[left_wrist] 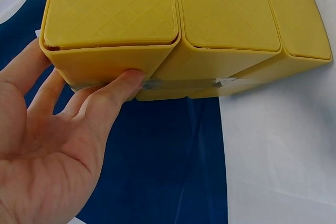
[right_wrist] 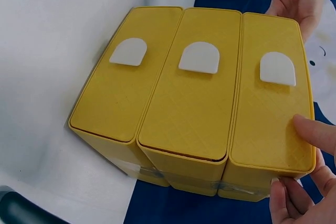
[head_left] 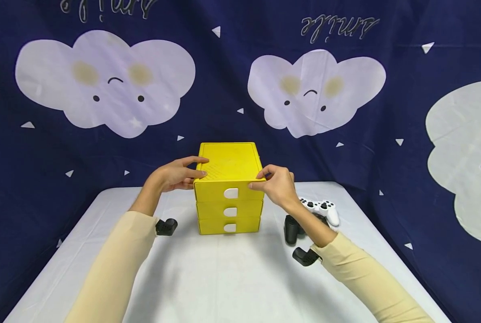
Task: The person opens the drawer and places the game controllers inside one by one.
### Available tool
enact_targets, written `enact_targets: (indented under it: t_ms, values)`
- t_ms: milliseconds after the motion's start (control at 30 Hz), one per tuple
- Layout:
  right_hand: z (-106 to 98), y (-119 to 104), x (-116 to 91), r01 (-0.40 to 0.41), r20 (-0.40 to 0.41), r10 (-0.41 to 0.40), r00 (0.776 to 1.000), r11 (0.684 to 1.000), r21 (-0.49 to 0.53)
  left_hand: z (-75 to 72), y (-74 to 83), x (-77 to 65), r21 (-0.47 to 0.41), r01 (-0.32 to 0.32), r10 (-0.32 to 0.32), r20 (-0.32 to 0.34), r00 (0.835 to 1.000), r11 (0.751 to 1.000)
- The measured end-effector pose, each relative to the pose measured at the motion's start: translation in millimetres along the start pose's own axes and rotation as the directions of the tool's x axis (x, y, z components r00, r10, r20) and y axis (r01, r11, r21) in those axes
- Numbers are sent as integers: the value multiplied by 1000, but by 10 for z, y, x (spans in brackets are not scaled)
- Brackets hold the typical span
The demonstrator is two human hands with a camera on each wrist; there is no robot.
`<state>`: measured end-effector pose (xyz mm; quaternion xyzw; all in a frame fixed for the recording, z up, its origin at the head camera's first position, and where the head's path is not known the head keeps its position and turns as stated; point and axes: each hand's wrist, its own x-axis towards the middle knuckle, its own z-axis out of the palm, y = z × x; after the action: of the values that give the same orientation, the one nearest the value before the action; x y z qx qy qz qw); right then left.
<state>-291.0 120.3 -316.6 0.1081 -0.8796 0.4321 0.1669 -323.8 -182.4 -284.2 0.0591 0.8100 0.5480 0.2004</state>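
Note:
A yellow chest of three small drawers stands on the white table, each drawer front bearing a white half-round pull. Its drawers appear pushed in. My left hand holds the chest's upper left edge, some fingers on the lid and others against the side. That side shows in the left wrist view, where clear tape runs across it under the fingers. My right hand grips the upper right front corner. Its thumb lies on the top drawer's front, with other fingers around the corner at the side.
White and black game controllers lie to the right of the chest, the white one behind the black one, partly hidden by the right forearm. A dark blue curtain with cloud prints hangs behind the white table.

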Motion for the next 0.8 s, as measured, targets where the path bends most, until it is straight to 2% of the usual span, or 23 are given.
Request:
enact_targets:
  t_ms: [300, 800]
  values:
    - [-5, 12, -7, 21, -3, -21, 1000, 1000, 0, 9, 14, 1, -1, 7, -7, -6, 1000, 1000]
    - [-3, -5, -12, 3, 0, -3, 1000, 1000, -3, 3, 9, 2, -16, 4, -4, 2, 1000, 1000]
